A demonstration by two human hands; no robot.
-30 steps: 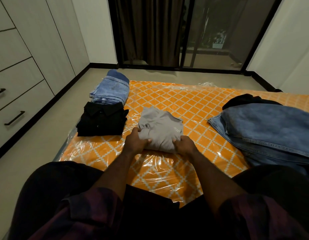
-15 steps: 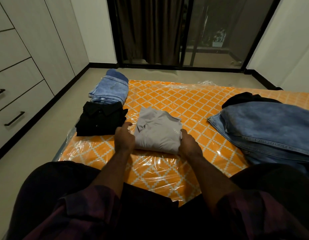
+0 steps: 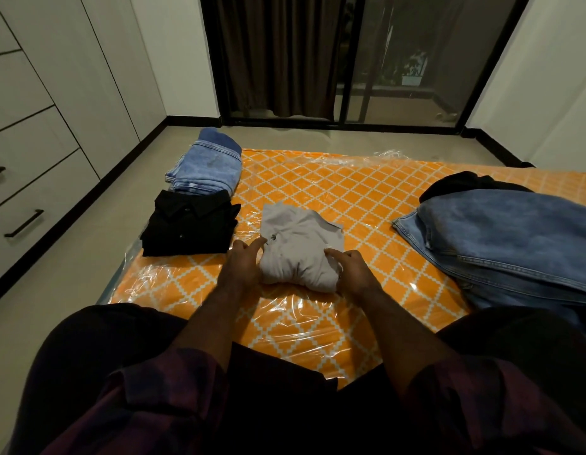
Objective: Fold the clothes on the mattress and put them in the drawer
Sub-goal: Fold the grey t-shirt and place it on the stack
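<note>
A folded grey shirt (image 3: 300, 244) lies in the middle of the orange patterned mattress (image 3: 350, 198), which is wrapped in clear plastic. My left hand (image 3: 244, 262) grips the shirt's left near edge, and my right hand (image 3: 352, 269) grips its right near edge. A folded black shirt (image 3: 190, 224) lies to the left of it, with folded light blue jeans (image 3: 206, 167) behind that. On the right side lies an unfolded pile of blue jeans (image 3: 514, 238) with a black garment (image 3: 462, 185) at its far edge.
White wardrobe drawers with black handles (image 3: 24, 223) line the left wall beyond a strip of bare floor. A dark curtain and a glass sliding door (image 3: 383, 60) stand behind the mattress. My dark-trousered knees frame the near edge.
The grey shirt has bunched up at its near edge as both hands closed in on its sides. The fingers now curl onto its top.
</note>
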